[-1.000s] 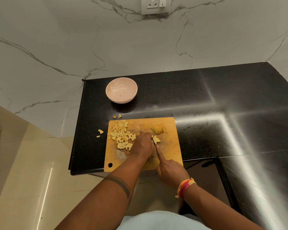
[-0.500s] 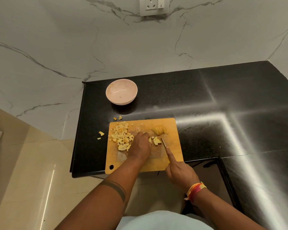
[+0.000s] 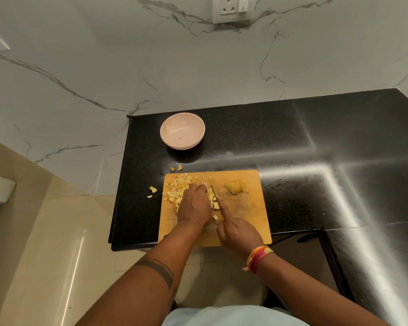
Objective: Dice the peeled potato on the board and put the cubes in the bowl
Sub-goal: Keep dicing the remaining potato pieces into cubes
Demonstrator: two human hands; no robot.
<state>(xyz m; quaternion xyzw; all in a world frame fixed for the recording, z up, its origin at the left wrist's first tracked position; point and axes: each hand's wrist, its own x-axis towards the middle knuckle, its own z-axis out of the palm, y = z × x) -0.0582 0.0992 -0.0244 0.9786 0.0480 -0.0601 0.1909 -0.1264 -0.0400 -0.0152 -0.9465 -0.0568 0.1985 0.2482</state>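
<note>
No readable text, label, brand or number shows anywhere: not on the wall socket [image 3: 233, 7], bowl [image 3: 182, 130] or board [image 3: 250, 208].

A black granite countertop [image 3: 292, 142] occupied the centre and three o'clock. A white marble-veined wall [image 3: 127, 67] rose from nine to twelve o'clock, carrying a switch-and-socket plate [image 3: 232, 8] at twelve. Beige floor tiles [image 3: 45, 243] lay at eight o'clock.

The left hand [image 3: 194, 207] covers whatever lies beneath it on the board [image 3: 245, 215]. The knife [image 3: 214, 191] handle is buried inside the right hand [image 3: 239, 232]. The wall socket [image 3: 232, 8] is cropped by the top edge.
</note>
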